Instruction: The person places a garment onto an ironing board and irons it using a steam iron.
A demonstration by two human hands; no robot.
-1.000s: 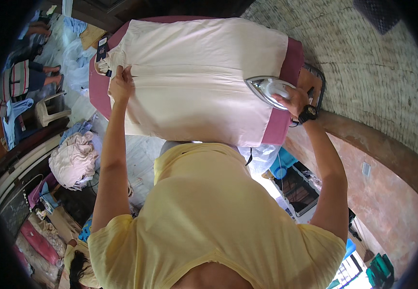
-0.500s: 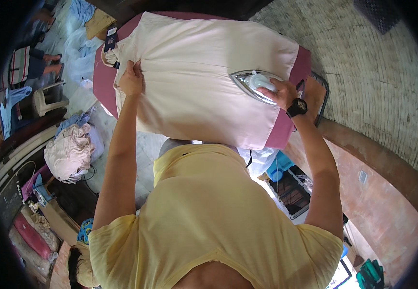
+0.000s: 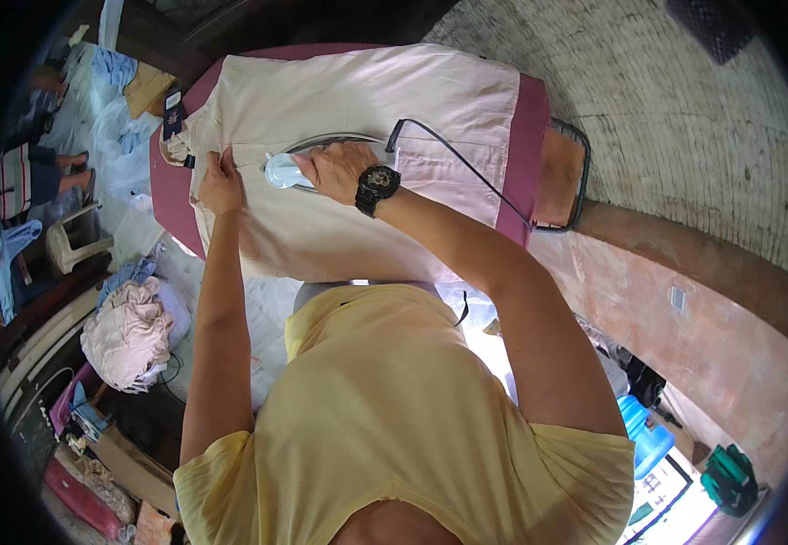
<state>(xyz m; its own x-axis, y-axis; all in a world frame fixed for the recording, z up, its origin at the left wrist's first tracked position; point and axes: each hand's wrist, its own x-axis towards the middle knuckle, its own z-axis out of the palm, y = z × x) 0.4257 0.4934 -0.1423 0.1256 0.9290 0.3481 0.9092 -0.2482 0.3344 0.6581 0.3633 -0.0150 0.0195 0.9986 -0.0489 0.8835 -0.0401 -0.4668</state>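
A pale cream shirt (image 3: 430, 91) lies spread over a maroon ironing board (image 3: 525, 118), its collar end at the left with a dark tag (image 3: 173, 113). My right hand (image 3: 344, 170), a black watch on its wrist, is closed round the handle of a clothes iron (image 3: 287, 171). The iron rests on the middle of the shirt, its soleplate partly hidden by the hand. Near the collar, the fingers of my left hand (image 3: 220, 184) pinch the shirt's cloth. A black cord (image 3: 457, 156) runs from the iron toward the board's right end.
Left of the board, a heap of crumpled pale clothes (image 3: 126, 336) sits low down. Farther left are a beige plastic stool (image 3: 76, 238) and another person's legs (image 3: 62, 173). A black metal frame (image 3: 584, 173) juts from the board's right end, near a low wall (image 3: 630, 263).
My right hand has slid the iron leftward across the shirt, from near its right edge to close by my left hand. My left hand still pinches the cloth. The whole view has shifted slightly.
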